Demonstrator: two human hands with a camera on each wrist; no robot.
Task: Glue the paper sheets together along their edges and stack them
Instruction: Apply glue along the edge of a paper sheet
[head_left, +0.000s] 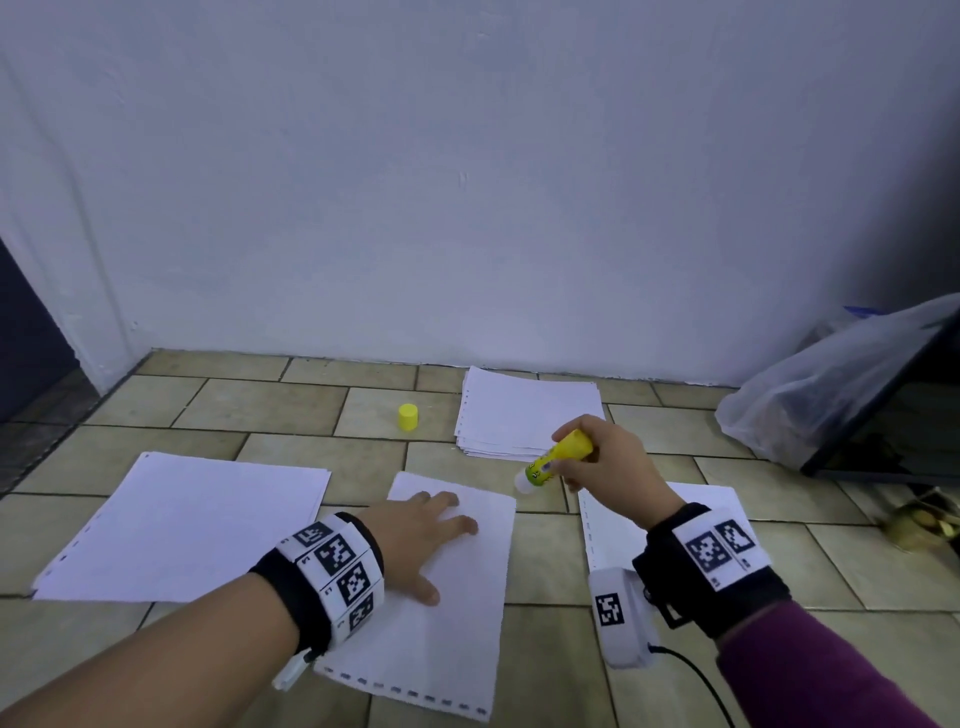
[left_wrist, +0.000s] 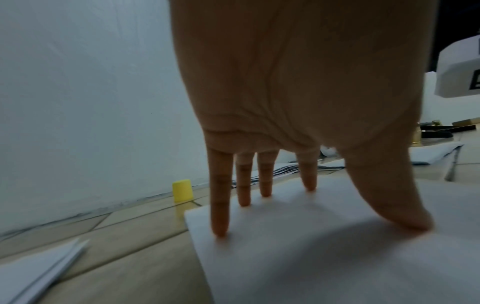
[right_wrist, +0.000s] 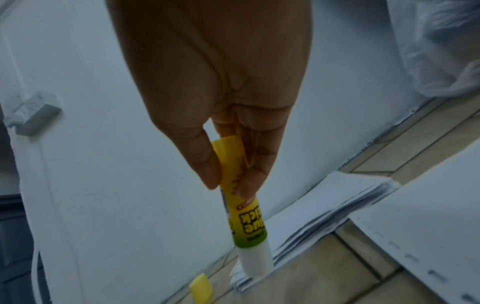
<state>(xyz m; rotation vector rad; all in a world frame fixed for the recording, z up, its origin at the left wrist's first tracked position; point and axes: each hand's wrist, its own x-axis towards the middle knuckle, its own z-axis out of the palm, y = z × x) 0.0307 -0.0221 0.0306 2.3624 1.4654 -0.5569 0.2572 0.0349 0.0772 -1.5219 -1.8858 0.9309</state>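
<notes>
The left hand lies on the middle paper sheet, which rests on the tiled floor straight ahead of the person. Its grip is spread: in the left wrist view the 4 fingers stand straight and apart with their tips on the paper, and the thumb tip presses the sheet nearer the camera. This sheet has a row of punched slots along its near edge.

The right hand is raised above the floor, beyond the sheet's far right corner. Its grip pinches a glue stick: in the right wrist view the thumb and curled fingers close on the yellow upper part of the tube. The stick is uncapped and tilts down to the left, its white glue end pointing toward the sheet's far right corner; I cannot tell whether it touches the paper.

The yellow cap stands upright on the floor, apart from the sheets, between the wall and the middle sheet. To its right, against the wall, lies a paper stack with uneven edges. A second set of sheets lies flat to the left of the middle sheet, and another sheet lies to the right, partly hidden under the right wrist.

At the far right a plastic bag sits on the floor beside a dark slanted panel.
</notes>
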